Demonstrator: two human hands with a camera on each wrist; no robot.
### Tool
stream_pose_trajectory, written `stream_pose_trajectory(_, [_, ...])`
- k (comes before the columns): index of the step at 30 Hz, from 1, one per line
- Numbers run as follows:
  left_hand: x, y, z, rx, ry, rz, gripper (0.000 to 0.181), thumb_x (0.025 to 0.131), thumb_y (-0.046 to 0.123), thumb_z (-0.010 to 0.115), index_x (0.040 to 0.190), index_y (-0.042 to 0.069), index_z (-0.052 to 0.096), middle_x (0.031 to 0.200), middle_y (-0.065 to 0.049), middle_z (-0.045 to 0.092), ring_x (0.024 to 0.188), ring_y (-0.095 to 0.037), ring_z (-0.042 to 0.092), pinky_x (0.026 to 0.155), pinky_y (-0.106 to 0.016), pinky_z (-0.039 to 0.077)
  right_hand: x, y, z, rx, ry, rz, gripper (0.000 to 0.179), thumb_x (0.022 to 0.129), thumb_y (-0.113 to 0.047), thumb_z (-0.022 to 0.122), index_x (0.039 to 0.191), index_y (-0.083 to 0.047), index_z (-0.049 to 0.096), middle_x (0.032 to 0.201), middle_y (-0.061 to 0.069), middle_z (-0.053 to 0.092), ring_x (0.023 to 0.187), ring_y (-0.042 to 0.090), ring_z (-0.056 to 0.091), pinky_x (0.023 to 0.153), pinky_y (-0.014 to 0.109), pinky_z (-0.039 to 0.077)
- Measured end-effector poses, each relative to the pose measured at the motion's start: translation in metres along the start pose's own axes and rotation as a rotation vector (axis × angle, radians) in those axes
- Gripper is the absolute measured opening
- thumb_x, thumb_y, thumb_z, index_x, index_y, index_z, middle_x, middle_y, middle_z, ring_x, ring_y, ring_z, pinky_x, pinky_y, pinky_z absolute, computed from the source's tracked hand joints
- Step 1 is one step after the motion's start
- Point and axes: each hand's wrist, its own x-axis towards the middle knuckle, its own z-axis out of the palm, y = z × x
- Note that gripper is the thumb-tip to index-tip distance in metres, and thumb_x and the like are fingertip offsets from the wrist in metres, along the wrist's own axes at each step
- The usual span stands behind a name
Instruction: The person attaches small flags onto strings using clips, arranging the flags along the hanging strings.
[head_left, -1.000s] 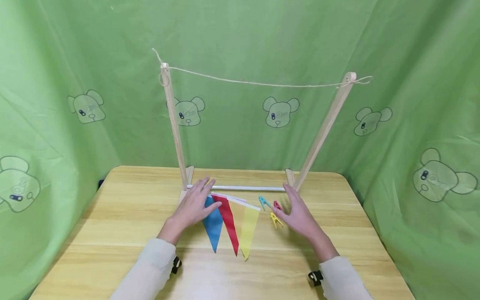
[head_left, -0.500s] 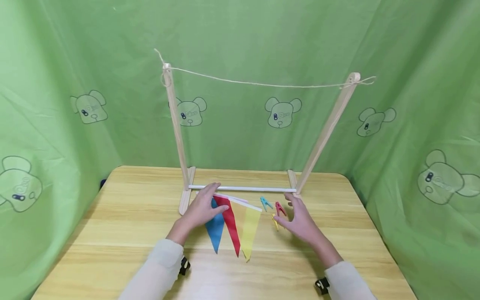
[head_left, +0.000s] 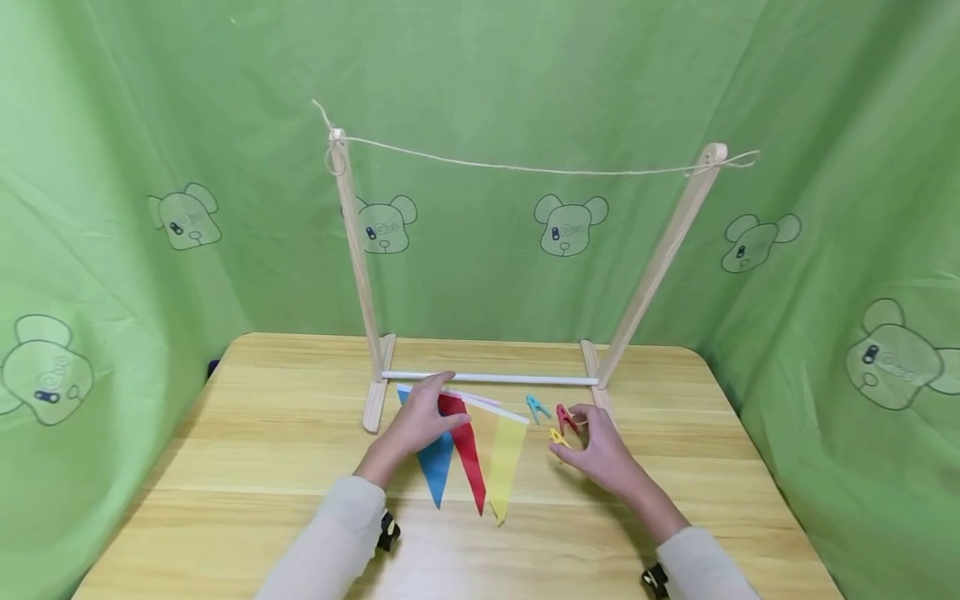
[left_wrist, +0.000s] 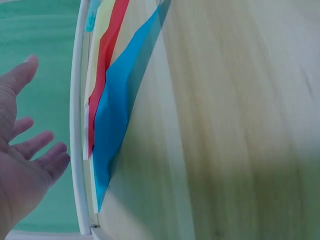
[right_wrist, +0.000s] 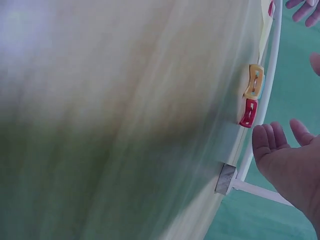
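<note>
Pennant flags lie on the wooden table: a blue one (head_left: 437, 468), a red one (head_left: 469, 457) and a yellow one (head_left: 507, 458), with white strips along their top edges. Over the blue and red flags hovers my left hand (head_left: 422, 422), fingers spread and holding nothing; the left wrist view shows it apart from the blue flag (left_wrist: 113, 112). My right hand (head_left: 606, 450) hangs just above a yellow clothespin (head_left: 557, 437) and a red clothespin (head_left: 565, 419), its thumb and fingers apart. A light-blue clothespin (head_left: 536, 407) lies slightly farther back.
Behind the flags stands a wooden frame with a left post (head_left: 357, 258), a right post (head_left: 663, 262) and a white bar (head_left: 510, 379) low between them. A sagging string (head_left: 517, 169) joins the post tops. Green curtain (head_left: 465, 283) surrounds the wooden table (head_left: 255, 433).
Both hands have shifted slightly, the left one rightward over the flags. My right hand's fingers have drawn in closer to the red and yellow clothespins. The view has turned a little.
</note>
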Motion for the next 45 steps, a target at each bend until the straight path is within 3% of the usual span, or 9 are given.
stream_pose_trajectory(11, [0.008, 0.008, 0.016, -0.049, 0.023, -0.032, 0.075, 0.086, 0.028, 0.085, 0.149, 0.007, 0.05, 0.146, -0.018, 0.054, 0.13, -0.035, 0.051, 0.098, -0.044, 0.056, 0.0, 0.002, -0.001, 0.021, -0.035, 0.067, 0.073, 0.086, -0.027, 0.085, 0.137, 0.008, 0.048, 0.126, 0.022, 0.058, 0.112, 0.032, 0.058, 0.099, 0.048, 0.052])
stream_pose_trajectory(15, [0.012, 0.009, 0.02, -0.064, 0.025, -0.056, 0.073, 0.087, 0.025, 0.085, 0.148, 0.006, 0.052, 0.144, -0.018, 0.056, 0.126, -0.034, 0.056, 0.098, -0.044, 0.056, 0.0, 0.001, 0.0, 0.043, -0.049, 0.098, 0.066, 0.085, -0.023, 0.086, 0.133, 0.008, 0.051, 0.122, 0.02, 0.06, 0.11, 0.031, 0.059, 0.097, 0.045, 0.054])
stream_pose_trajectory(23, [0.019, 0.005, 0.027, -0.062, 0.056, -0.098, 0.069, 0.085, 0.024, 0.086, 0.144, 0.004, 0.055, 0.136, -0.017, 0.059, 0.118, -0.031, 0.061, 0.098, -0.043, 0.057, 0.0, 0.0, 0.004, -0.016, -0.056, 0.107, 0.061, 0.082, -0.022, 0.087, 0.126, 0.009, 0.057, 0.115, 0.019, 0.062, 0.103, 0.029, 0.06, 0.09, 0.041, 0.056])
stream_pose_trajectory(38, [0.024, 0.001, 0.035, -0.044, 0.062, -0.082, 0.064, 0.083, 0.017, 0.088, 0.138, -0.002, 0.06, 0.126, -0.017, 0.06, 0.11, -0.028, 0.057, 0.098, -0.043, 0.055, 0.001, 0.002, 0.01, -0.131, -0.037, 0.096, 0.045, 0.08, -0.026, 0.088, 0.105, 0.001, 0.063, 0.098, 0.012, 0.056, 0.085, 0.021, 0.052, 0.072, 0.032, 0.047])
stream_pose_trajectory(45, [0.024, -0.006, 0.04, -0.027, 0.053, -0.067, 0.063, 0.082, 0.016, 0.088, 0.136, -0.003, 0.061, 0.129, -0.019, 0.06, 0.113, -0.029, 0.057, 0.1, -0.043, 0.054, -0.001, 0.001, 0.014, -0.155, -0.033, 0.089, 0.043, 0.078, -0.023, 0.089, 0.102, 0.001, 0.063, 0.096, 0.012, 0.055, 0.082, 0.021, 0.05, 0.07, 0.032, 0.045])
